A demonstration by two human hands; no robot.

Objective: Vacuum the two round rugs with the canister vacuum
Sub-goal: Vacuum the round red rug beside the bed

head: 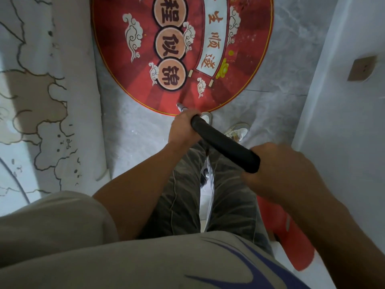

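A round red rug (245, 65) with cloud patterns and characters lies on the grey floor ahead of my feet. I hold a black vacuum handle tube (225, 143) slanting across my front. My left hand (184, 127) grips its far end, just above the rug's near edge. A metal tip (180, 107) shows just beyond that hand, touching the rug's rim. My right hand (285, 170) grips the tube's near end. A red object (291, 236), possibly the vacuum canister, sits low on the right behind my leg, mostly hidden.
A pale patterned rug or rolled mat (41, 113) fills the left side. A white wall (343, 101) with a brown socket plate (362, 68) stands at the right. My white shoes (237, 131) rest on grey marble floor (133, 134) near the red rug's edge.
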